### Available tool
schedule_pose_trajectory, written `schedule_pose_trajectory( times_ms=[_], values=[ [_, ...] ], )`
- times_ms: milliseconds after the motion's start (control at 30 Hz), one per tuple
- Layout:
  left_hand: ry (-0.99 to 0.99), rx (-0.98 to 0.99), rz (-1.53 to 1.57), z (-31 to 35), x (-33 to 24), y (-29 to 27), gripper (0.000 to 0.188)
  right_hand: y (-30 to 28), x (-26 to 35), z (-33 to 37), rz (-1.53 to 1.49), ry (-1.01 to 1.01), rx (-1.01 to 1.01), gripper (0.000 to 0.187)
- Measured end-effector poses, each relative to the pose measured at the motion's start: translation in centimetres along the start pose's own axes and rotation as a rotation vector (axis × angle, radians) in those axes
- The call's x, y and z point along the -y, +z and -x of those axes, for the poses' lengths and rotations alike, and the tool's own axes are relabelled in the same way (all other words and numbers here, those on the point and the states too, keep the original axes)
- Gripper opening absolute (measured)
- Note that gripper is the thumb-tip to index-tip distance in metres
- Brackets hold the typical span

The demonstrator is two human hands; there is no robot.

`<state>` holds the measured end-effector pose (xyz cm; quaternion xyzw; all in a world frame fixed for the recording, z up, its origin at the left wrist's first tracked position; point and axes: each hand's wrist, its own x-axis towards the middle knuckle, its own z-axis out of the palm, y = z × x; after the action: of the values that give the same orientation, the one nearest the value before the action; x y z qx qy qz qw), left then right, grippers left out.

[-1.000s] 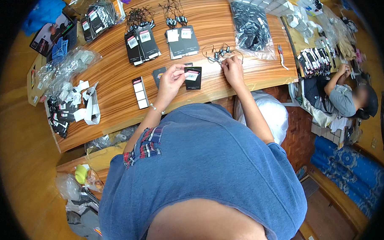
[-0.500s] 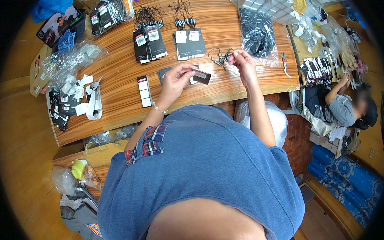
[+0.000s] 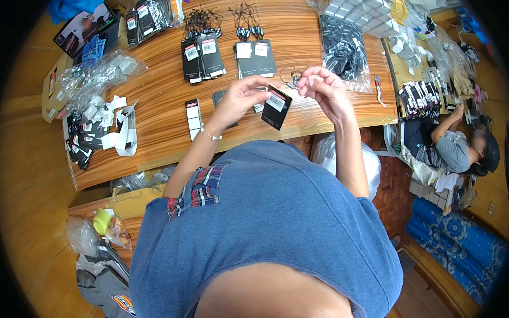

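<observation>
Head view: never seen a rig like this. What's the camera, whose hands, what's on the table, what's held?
No robot here: a person works with two bare hands. A wide fisheye camera worn on the head looks down, so straight edges bend toward the rim. The blue shirt below is the wearer's own.

The left hand has a grip on a black rectangular card with a white sticker. The right hand is pinched beside thin black cord loops with small dark fasteners; whether it holds one is too small to tell.

Farther back on the brown wood-grain table lie two groups of dark cards with black cords, and a clear plastic bag of black items.
</observation>
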<state>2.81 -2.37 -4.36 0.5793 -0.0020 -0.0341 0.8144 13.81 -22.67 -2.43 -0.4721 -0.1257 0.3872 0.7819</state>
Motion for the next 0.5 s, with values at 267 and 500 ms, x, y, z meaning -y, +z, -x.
schedule_pose_trajectory(
  times_ms=[267, 500],
  values=[
    [-0.099, 0.293, 0.022, -1.4, 0.3, -0.1, 0.019, 2.3, 0.3, -1.3, -0.048, 0.069, 0.166, 0.011],
    [-0.128, 0.175, 0.273, -0.8, 0.4, -0.1, 0.015, 3.5, 0.1, -2.4, -0.185, 0.044, 0.151, 0.014]
  ],
)
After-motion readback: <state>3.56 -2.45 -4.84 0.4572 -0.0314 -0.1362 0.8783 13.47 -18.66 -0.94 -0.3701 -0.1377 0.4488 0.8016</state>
